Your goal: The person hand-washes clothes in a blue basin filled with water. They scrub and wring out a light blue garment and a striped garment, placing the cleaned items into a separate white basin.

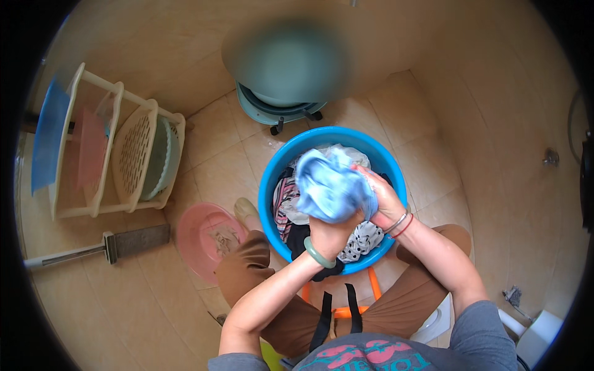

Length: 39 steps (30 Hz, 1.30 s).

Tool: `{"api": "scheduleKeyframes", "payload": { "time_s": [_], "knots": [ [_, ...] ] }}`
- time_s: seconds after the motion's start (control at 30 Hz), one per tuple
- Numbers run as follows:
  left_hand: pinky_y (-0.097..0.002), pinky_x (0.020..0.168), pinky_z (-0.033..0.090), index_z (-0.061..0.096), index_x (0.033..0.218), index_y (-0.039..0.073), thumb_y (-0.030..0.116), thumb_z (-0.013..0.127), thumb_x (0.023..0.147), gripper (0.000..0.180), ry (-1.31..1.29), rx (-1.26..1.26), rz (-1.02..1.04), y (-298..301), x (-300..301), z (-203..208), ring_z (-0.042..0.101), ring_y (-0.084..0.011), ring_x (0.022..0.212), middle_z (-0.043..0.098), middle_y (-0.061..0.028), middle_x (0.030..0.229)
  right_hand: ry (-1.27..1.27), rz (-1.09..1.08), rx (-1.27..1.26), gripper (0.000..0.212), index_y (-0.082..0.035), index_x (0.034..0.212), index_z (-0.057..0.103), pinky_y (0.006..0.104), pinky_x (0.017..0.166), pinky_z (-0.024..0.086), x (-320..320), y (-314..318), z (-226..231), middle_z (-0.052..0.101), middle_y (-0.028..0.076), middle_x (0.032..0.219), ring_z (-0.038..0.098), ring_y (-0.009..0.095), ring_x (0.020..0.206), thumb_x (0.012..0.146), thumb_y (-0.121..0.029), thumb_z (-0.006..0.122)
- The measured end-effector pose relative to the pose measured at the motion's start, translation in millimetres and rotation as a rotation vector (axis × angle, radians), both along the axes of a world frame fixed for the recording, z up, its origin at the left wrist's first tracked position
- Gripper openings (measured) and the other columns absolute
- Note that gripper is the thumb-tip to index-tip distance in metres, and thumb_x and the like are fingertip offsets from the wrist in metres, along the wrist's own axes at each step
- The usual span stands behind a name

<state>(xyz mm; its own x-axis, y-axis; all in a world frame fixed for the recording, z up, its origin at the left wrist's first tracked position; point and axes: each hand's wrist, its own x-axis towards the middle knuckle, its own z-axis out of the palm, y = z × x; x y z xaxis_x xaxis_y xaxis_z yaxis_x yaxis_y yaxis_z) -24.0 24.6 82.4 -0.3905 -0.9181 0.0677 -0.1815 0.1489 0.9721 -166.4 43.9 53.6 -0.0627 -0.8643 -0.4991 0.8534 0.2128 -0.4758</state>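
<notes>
A light-blue piece of cloth (331, 185), bunched up and partly smeared by motion, is held between my two hands above a round blue basin (396, 167). My left hand (334, 234), with a pale green bangle at the wrist, grips it from below on the near side. On the right side my right hand (382, 199) is closed on the same cloth, its fingers partly behind the folds. Under the cloth the basin holds several garments: a striped one (286, 201), a white one with black dots (361, 242), and dark cloth (300, 241).
Left of the basin stands a pink basin (189, 247). A cream rack (117, 89) with basins leans by the left wall, near a flat mop (142, 242). Beyond the blue basin, stacked green basins (253, 108) sit at the wall. My knees flank the near side.
</notes>
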Motion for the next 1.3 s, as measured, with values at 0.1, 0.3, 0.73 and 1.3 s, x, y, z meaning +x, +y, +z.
{"api": "scheduleKeyframes", "payload": {
  "time_s": [0.1, 0.3, 0.73, 1.3],
  "knots": [
    [-0.0335, 0.077, 0.052, 0.065, 0.106, 0.010, 0.014, 0.077, 0.073, 0.035, 0.009, -0.304, -0.270, 1, 3, 3, 0.065, -0.0233, 0.090, 0.067, -0.0078, 0.103, 0.004, 0.123, -0.041, 0.024, -0.006, 0.104, 0.061, 0.0254, 0.077, 0.051, -3, 3, -4, 0.064, 0.003, 0.095, 0.061, 0.011, 0.085, 0.098, -0.028, 0.053],
    [-0.0406, 0.089, 0.052, 0.062, 0.102, 0.001, 0.008, 0.068, 0.072, 0.031, 0.173, -0.596, -0.492, 12, -2, 11, 0.066, -0.0279, 0.091, 0.067, -0.0109, 0.099, -0.147, 0.391, 0.125, 0.029, -0.009, 0.083, 0.055, 0.0246, 0.053, 0.046, 4, -5, 11, 0.056, 0.003, 0.070, 0.056, 0.013, 0.061, 0.094, -0.036, 0.060],
    [-0.0272, 0.069, 0.046, 0.056, 0.087, 0.012, 0.018, 0.060, 0.073, 0.016, -0.049, -1.165, -0.738, 29, 3, -35, 0.056, -0.0143, 0.067, 0.051, -0.0004, 0.073, 0.408, 0.673, 0.099, 0.046, -0.008, 0.064, 0.049, 0.0233, 0.043, 0.041, 28, -6, 15, 0.051, 0.001, 0.054, 0.049, 0.009, 0.045, 0.093, -0.042, 0.059],
    [-0.0372, 0.104, 0.038, 0.058, 0.123, 0.010, 0.022, 0.044, 0.094, 0.034, -0.553, -0.654, -1.257, 26, -21, -131, 0.053, -0.0245, 0.118, 0.058, -0.0114, 0.125, 1.151, 0.627, 0.181, 0.054, -0.003, 0.059, 0.055, 0.0297, 0.045, 0.041, 46, -16, -37, 0.052, 0.003, 0.049, 0.051, 0.012, 0.043, 0.096, -0.042, 0.051]
  ]
}}
